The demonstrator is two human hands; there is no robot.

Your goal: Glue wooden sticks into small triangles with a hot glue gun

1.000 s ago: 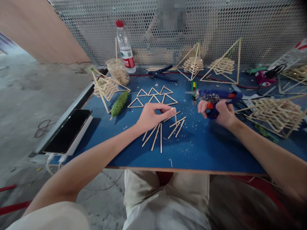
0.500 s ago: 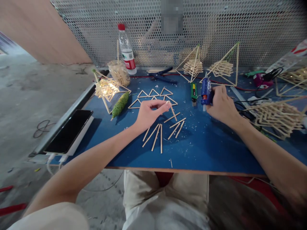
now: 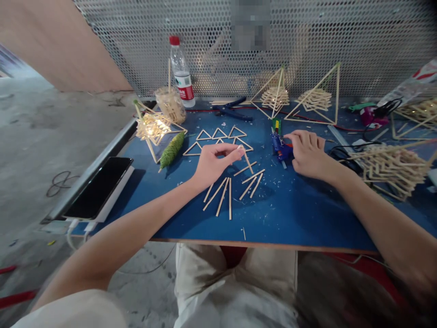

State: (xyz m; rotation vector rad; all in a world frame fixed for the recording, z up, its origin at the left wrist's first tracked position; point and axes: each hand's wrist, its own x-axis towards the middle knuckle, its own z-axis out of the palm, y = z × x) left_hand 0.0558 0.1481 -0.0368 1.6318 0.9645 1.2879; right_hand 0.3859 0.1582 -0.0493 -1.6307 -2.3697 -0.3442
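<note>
My left hand (image 3: 218,163) is closed in a pinch on a thin wooden stick (image 3: 248,162), which slants down from the fingertips toward the table. Beneath and in front of it lie several loose wooden sticks (image 3: 230,198). Small stick triangles (image 3: 219,133) rest just beyond this hand. My right hand (image 3: 309,152) is closed at the handle of a blue glue gun (image 3: 280,148), index finger stretched along it; the palm side is hidden. The gun is tilted, its nozzle toward a green utility knife (image 3: 276,125) that it partly covers.
Stick pyramids with layered centres (image 3: 275,98) stand along the perforated metal panel (image 3: 205,54). To the left are a green yarn bundle (image 3: 171,150), a phone (image 3: 99,187), a jar of sticks (image 3: 170,105) and a water bottle (image 3: 182,75). Dark pliers (image 3: 234,110) lie behind. Cables (image 3: 344,155) run at right.
My right hand has moved the glue gun left and turned it, so it now lies across the utility knife. My left hand keeps its pinch on the stick, almost unmoved.
</note>
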